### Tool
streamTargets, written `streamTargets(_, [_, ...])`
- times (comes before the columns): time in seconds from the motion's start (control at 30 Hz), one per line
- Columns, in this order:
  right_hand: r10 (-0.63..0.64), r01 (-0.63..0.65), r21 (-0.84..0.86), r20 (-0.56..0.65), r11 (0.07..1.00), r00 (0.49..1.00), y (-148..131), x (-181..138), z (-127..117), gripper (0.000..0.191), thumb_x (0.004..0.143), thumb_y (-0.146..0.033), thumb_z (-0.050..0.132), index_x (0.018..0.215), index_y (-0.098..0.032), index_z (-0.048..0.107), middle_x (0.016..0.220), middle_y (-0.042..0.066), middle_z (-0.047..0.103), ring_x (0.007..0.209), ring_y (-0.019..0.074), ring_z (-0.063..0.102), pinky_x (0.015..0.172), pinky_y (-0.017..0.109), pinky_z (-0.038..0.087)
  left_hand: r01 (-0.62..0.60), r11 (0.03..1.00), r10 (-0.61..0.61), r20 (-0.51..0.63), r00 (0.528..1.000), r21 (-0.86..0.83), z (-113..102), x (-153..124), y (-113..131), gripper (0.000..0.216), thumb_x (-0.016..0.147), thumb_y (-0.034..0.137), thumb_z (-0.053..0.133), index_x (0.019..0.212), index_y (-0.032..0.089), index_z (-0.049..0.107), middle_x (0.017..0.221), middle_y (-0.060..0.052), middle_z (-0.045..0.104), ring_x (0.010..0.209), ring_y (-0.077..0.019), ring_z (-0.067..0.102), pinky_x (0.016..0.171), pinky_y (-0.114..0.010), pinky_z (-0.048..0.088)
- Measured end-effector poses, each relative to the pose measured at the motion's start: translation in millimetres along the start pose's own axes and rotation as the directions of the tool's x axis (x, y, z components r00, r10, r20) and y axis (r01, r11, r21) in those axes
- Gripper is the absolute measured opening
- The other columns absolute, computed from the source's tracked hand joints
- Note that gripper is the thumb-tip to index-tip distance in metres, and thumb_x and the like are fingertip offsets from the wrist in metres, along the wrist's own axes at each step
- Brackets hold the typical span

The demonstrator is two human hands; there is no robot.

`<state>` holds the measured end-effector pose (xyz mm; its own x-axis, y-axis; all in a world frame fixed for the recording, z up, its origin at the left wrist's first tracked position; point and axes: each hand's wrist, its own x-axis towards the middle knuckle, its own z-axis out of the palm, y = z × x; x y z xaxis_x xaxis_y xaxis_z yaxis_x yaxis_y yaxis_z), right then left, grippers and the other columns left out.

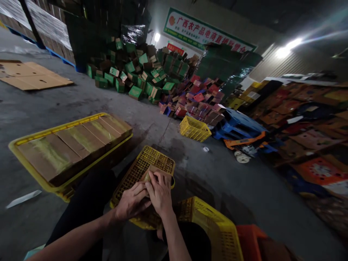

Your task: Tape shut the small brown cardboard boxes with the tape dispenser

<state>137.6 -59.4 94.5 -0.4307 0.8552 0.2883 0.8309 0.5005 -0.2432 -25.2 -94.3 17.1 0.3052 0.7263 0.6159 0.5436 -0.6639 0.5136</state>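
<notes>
A small brown cardboard box (153,169) rests on a yellow plastic crate (145,156) that stands with its grid face up in front of my knees. My left hand (133,200) holds the near left side of the box, its fingers bent over the edge. My right hand (161,194) grips the top and right of it with curled fingers. The fingertips of both hands almost meet, and a yellowish patch shows beside them. My hands hide most of the box.
At left, taped cardboard boxes (81,139) fill a yellow crate (25,140). Another yellow crate (217,221) and an orange crate (248,235) stand by my right knee. Farther off are piled green cartons (136,92), a small yellow crate (194,128) and a pallet jack (244,141).
</notes>
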Motion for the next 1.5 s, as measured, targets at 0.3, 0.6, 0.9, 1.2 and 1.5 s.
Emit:
streamTargets(0.3, [-0.065,0.057,0.172,0.040,0.983,0.997,8,-13,-5,0.041,0.105,-0.044,0.040,0.141,-0.035,0.057,0.132,0.005,0.062,0.127,0.0236,0.053,0.111,0.045,0.041,-0.094,0.994,0.092,-0.039,0.995,-0.062,0,-2,-4,0.023,0.098,0.031,0.057,0.118,0.025,0.066,0.123,-0.009,0.067,0.124,-0.0240,0.060,0.101,-0.036,0.055])
streamTargets(0.6, [-0.028,0.037,0.458,-0.026,0.888,0.999,9,-21,-7,0.046,0.107,-0.039,0.031,0.119,-0.027,0.074,0.123,0.004,0.072,0.124,0.0208,0.061,0.113,0.043,0.044,-0.110,0.990,0.106,-0.055,0.993,-0.085,2,-6,-11,0.035,0.099,0.033,0.058,0.132,0.024,0.060,0.127,-0.010,0.067,0.130,-0.0245,0.056,0.105,-0.040,0.053])
streamTargets(0.9, [-0.009,0.053,0.305,-0.143,0.951,0.990,14,-55,-16,0.036,0.105,-0.030,0.039,0.114,-0.028,0.074,0.117,0.005,0.073,0.116,0.0201,0.064,0.103,0.039,0.053,-0.102,0.991,0.092,-0.116,0.989,-0.082,8,-12,-13,0.032,0.098,0.029,0.060,0.130,0.024,0.063,0.124,-0.010,0.067,0.126,-0.0246,0.060,0.103,-0.041,0.055])
streamTargets(1.2, [0.195,-0.146,0.185,-0.287,0.972,0.938,-6,-62,23,0.035,0.105,-0.033,0.036,0.116,-0.024,0.068,0.117,0.009,0.066,0.111,0.0247,0.058,0.101,0.045,0.047,-0.099,0.993,0.093,-0.099,0.991,-0.060,8,-17,-11,0.028,0.099,0.026,0.059,0.127,0.022,0.063,0.121,-0.008,0.068,0.123,-0.0237,0.060,0.102,-0.039,0.055])
streamTargets(1.5, [0.201,-0.132,0.231,-0.306,0.964,0.931,1,-73,23,0.034,0.105,-0.028,0.038,0.125,-0.025,0.065,0.129,0.008,0.063,0.127,0.0232,0.051,0.111,0.045,0.042,-0.141,0.990,0.142,-0.061,0.988,0.016,3,-13,-4,0.031,0.100,0.022,0.052,0.131,0.022,0.058,0.130,-0.009,0.066,0.130,-0.0239,0.056,0.109,-0.042,0.048])
